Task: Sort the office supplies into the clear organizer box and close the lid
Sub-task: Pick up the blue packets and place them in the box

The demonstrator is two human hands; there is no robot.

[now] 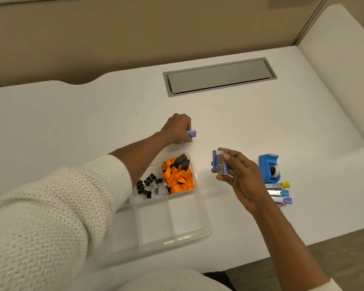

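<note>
The clear organizer box lies open on the white desk in front of me. Its far-left compartment holds black binder clips, and its far-right one holds orange and black clips. The two near compartments hold nothing. My left hand reaches beyond the box and is closed on a small purple box that rests on the desk. My right hand holds another small purple box of staples upright, just right of the organizer. The lid is hidden or out of view.
A blue tape dispenser stands at the right. Three small staplers with yellow, blue and purple tips lie just in front of it. A grey cable hatch is set into the desk's far side. A tan partition wall rises behind the desk.
</note>
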